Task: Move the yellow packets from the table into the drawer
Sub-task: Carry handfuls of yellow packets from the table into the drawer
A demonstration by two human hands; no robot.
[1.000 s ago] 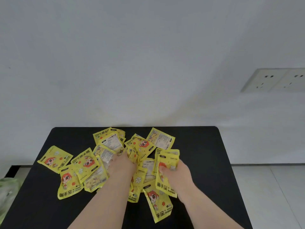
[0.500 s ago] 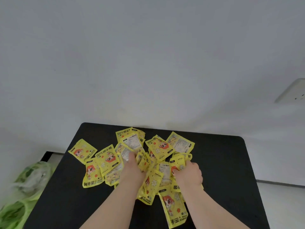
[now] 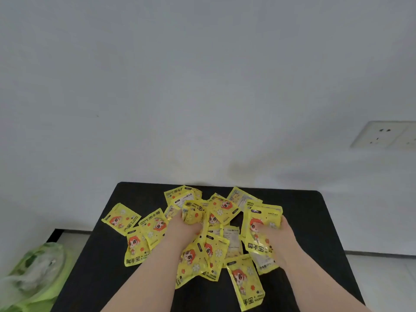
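The left hand (image 3: 183,230), earlier flat on the yellow packets (image 3: 155,226), now clutches one, while the right hand (image 3: 278,237) has curled fingers (image 3: 285,226) gripping several.

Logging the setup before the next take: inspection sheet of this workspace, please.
Surface: black table, bare toward its right edge.
Job's things: yellow packets strewn and overlapping across the table's middle and left; drawer not in view.
Clutter: green plastic bag down low, left of the table.
Hands: left hand grips a crumpled one mid-pile; right hand grips a small stack of them, thumb on the front.
Cables: nothing seen.
Surroundings: plain white wall, wall socket at right, pale floor.
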